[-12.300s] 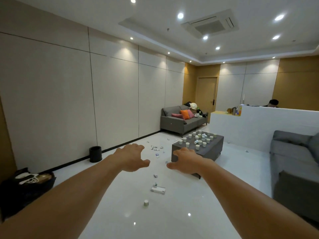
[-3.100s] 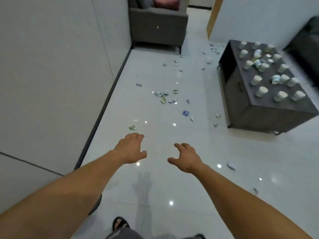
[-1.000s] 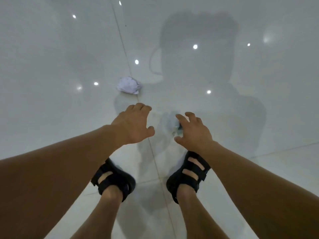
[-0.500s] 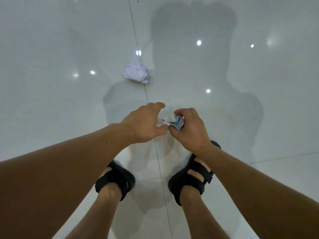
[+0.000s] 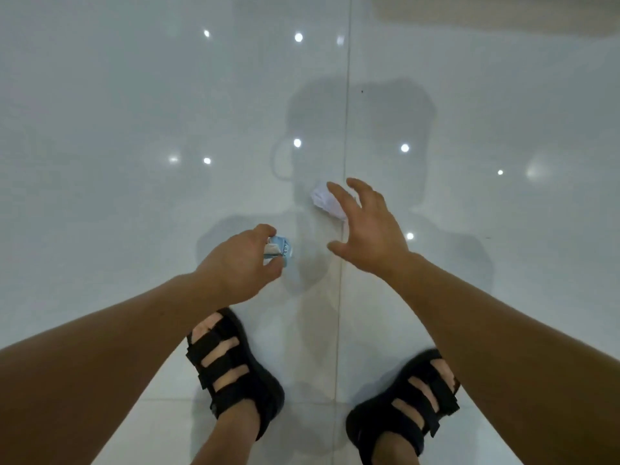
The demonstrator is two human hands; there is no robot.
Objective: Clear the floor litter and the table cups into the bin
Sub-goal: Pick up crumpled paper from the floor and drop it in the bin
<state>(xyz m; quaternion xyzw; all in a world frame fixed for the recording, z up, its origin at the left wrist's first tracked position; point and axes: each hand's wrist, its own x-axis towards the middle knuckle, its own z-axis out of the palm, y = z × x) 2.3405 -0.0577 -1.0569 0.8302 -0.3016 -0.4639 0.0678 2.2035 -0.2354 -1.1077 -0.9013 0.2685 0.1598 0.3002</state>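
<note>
I look straight down at a glossy white tiled floor. My left hand [image 5: 243, 263] grips a crumpled blue and white scrap [image 5: 280, 251] between thumb and fingers. A crumpled white paper ball [image 5: 323, 201] lies on the floor just ahead. My right hand [image 5: 367, 226] hovers over its right side with fingers spread and holds nothing. Part of the ball is hidden behind that hand. No bin and no table cups are in view.
My two feet in black strap sandals, the left foot [image 5: 231, 370] and the right foot [image 5: 409, 407], stand just below my hands. A tile seam [image 5: 345, 112] runs up the floor past the paper ball. Ceiling lights reflect in the tiles.
The blue and white scrap has passed from my right hand into my left. My right hand has opened and reached forward to the white paper ball, which now sits closer to me.
</note>
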